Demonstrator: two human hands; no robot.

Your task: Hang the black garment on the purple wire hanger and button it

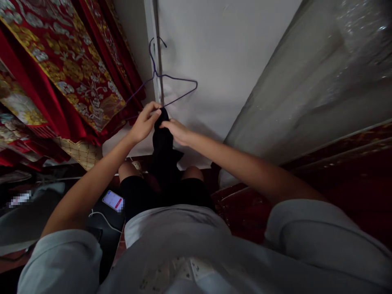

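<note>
A purple wire hanger [179, 78] hangs by its hook at a pale upright edge ahead of me. Black cloth [163, 143], possibly a garment, drops from the hanger's lower bar toward my knees; its folds hide its exact kind. My left hand [145, 122] is closed at the top of the cloth, beside the hanger bar, thumb pressed on the fabric. Just below and to the right, my right hand [177, 130] pinches the same cloth between thumb and fingers. Part of the lower bar is hidden behind the left hand and the cloth.
Red embroidered drapes [70, 61] hang close on the left. A pale wall panel [226, 53] stands ahead, with a large grey plastic-wrapped surface [290, 94] on the right. A lit phone [113, 200] and a white cable [105, 218] lie on a dark surface at lower left.
</note>
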